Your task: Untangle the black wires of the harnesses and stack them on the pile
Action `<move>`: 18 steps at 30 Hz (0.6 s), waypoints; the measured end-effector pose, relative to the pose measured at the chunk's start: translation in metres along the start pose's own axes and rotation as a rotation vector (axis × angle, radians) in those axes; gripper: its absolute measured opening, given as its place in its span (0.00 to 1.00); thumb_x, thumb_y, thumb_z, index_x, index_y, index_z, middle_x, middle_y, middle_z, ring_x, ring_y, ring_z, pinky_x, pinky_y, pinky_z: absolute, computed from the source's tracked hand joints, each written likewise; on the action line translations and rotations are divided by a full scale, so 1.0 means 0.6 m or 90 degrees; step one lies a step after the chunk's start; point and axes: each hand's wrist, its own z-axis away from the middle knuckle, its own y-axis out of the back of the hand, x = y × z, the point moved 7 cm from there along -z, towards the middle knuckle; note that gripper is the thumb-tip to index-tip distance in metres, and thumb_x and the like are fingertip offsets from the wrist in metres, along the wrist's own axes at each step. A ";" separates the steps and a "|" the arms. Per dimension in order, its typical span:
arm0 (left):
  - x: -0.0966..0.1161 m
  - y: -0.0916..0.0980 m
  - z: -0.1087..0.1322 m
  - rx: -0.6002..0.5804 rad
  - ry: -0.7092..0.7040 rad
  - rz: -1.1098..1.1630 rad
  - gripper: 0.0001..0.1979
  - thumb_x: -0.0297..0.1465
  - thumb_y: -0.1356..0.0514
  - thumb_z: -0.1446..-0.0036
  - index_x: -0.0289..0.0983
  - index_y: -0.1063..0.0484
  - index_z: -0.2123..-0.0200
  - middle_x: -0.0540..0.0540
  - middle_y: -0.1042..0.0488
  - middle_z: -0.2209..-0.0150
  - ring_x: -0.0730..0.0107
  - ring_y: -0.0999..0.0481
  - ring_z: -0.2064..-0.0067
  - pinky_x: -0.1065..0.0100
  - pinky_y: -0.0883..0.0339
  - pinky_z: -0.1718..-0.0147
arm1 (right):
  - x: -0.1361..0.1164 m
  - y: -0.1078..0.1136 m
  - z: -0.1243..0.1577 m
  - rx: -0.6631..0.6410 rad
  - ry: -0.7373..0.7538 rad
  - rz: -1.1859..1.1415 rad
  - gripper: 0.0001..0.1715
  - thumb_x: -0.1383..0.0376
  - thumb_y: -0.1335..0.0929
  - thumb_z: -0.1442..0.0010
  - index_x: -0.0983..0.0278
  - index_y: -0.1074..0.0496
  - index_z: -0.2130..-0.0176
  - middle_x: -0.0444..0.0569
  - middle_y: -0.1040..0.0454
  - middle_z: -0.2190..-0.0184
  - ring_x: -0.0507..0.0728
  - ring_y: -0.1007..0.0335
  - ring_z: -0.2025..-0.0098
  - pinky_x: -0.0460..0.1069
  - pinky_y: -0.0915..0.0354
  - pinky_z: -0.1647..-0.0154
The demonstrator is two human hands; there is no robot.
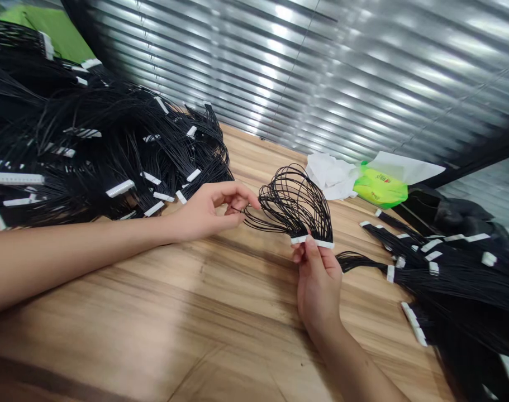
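Over the middle of the wooden table, my right hand pinches a long white connector between thumb and fingers. Many thin black wires rise from that connector and loop over to the left, making one wire harness. At the left side of the loops, my left hand has thumb and forefinger closed around a few of the wires. The exact wires in that pinch are too small to make out. The far ends of the looped wires are partly hidden by the left fingers.
A large heap of black wire harnesses with white connectors covers the back left. Another pile of harnesses lies along the right. Crumpled white paper and a bright green packet sit at the back, before a shiny corrugated wall.
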 end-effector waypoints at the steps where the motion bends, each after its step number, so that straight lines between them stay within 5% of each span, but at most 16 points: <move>1: 0.001 0.004 -0.002 0.011 -0.031 -0.057 0.11 0.19 0.42 0.50 0.34 0.28 0.63 0.53 0.38 0.72 0.79 0.36 0.69 0.75 0.40 0.68 | 0.000 0.001 0.000 0.005 -0.003 -0.011 0.13 0.57 0.27 0.49 0.65 0.26 0.69 0.41 0.31 0.78 0.49 0.43 0.75 0.46 0.45 0.71; 7: 0.022 0.013 0.000 0.056 -0.264 -0.355 0.09 0.21 0.45 0.43 0.36 0.28 0.61 0.47 0.29 0.64 0.74 0.30 0.61 0.72 0.35 0.60 | -0.002 -0.001 0.002 -0.003 0.003 -0.010 0.12 0.57 0.27 0.49 0.64 0.26 0.70 0.40 0.31 0.79 0.48 0.42 0.75 0.46 0.44 0.71; 15: 0.023 0.051 -0.004 0.215 -0.263 -0.387 0.04 0.27 0.46 0.40 0.35 0.32 0.65 0.47 0.30 0.65 0.72 0.30 0.61 0.70 0.37 0.59 | 0.004 -0.029 0.026 -0.158 -0.017 0.053 0.14 0.55 0.28 0.47 0.63 0.23 0.65 0.43 0.27 0.77 0.49 0.38 0.76 0.47 0.39 0.72; 18: 0.003 0.069 -0.012 0.246 -0.163 -0.387 0.08 0.33 0.48 0.37 0.35 0.33 0.59 0.49 0.29 0.66 0.73 0.30 0.65 0.72 0.38 0.64 | 0.005 -0.035 0.033 -0.196 -0.028 0.022 0.13 0.55 0.28 0.47 0.62 0.23 0.65 0.43 0.27 0.77 0.49 0.38 0.77 0.46 0.39 0.73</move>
